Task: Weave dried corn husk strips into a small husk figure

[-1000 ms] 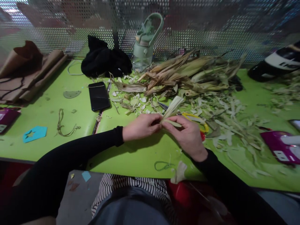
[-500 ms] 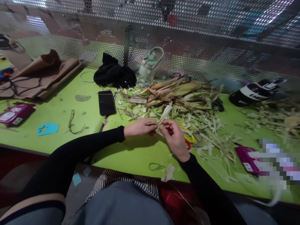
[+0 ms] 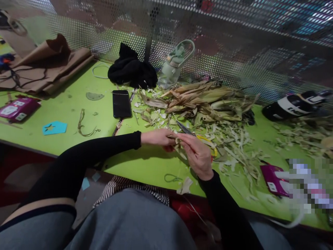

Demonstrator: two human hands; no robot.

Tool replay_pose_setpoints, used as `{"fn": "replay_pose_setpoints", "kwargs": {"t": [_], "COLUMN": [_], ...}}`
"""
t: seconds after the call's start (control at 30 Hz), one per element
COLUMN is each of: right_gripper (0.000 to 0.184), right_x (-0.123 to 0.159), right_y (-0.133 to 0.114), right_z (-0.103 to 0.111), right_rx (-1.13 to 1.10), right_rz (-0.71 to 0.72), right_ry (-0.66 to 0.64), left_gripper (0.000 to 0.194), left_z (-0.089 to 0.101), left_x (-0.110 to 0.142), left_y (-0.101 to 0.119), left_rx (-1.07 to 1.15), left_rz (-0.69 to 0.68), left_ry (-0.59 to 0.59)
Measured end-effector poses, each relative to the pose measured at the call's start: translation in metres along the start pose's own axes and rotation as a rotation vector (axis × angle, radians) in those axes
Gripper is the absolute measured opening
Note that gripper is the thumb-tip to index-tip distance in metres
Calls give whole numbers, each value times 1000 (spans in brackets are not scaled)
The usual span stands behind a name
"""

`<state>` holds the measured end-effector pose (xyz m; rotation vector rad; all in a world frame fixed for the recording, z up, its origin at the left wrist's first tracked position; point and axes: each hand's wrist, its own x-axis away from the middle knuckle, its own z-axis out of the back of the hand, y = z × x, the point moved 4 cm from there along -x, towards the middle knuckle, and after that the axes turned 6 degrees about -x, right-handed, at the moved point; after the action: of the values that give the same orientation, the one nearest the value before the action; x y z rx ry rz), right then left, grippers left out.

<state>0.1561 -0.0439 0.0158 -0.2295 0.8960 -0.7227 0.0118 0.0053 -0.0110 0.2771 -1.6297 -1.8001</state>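
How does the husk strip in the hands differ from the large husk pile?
The husk strip is held in the left hand and right hand; the husk pile lies on the table. The strip is narrow and partly hidden; the pile is a broad heap. The strip looks mostly pale, while the pile mixes tan, brown and greenish. Both look like plant leaves.

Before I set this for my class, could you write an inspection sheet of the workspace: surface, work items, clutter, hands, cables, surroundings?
Surface: green table, scattered with husk scraps, most toward the right.
Work items: husk strip in hand; husk pile beyond; scissors partly hidden by the right hand.
Clutter: phone, black cloth, blue tag, brown paper.
Hands: left hand and right hand meet, fingers closed on the strip.
Cables: nothing seen for certain; green cord loop near the front edge.
Surroundings: mesh screen behind; part of the right side is pixelated.
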Motion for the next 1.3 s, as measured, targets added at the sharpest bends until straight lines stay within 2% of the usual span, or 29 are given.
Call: {"fn": "replay_pose_setpoints", "kwargs": {"t": [0.17, 0.4, 0.57, 0.67, 0.73, 0.83, 0.9, 1.1, 1.3], "right_gripper": [20, 40, 26, 14, 12, 9, 7, 9, 29], "right_x": [0, 2, 4, 5, 6, 6, 5, 0, -2], "right_y": [-1, 0, 0, 0, 2, 6, 7, 6, 2], "right_z": [-3, 2, 0, 0, 1, 3, 4, 5, 5], "right_rx": [-111, -77, -11, -26, -60, -43, -10, 42, -18], "right_rz": [17, 132, 132, 73, -25, -182, -232, -201, -182], "right_ry": [-70, -154, -184, -189, -164, -117, -114, -143, -256], "left_gripper": [19, 21, 19, 17, 18, 19, 19, 22, 20], "left_z": [0, 2, 1, -2, -4, -5, -4, -4, 1], "left_x": [-1, 1, 1, 0, 0, 0, 0, 0, 5], "left_y": [-2, -2, -6, -7, -7, -6, -5, -5, -3], "left_rx": [80, 246, 214, 193, 188, 194, 207, 265, 166], "left_rz": [-11, 77, 54, 28, 38, 71, 82, 60, 95], "left_ry": [-60, -105, -98, -140, -161, -143, -117, -123, -17]}}
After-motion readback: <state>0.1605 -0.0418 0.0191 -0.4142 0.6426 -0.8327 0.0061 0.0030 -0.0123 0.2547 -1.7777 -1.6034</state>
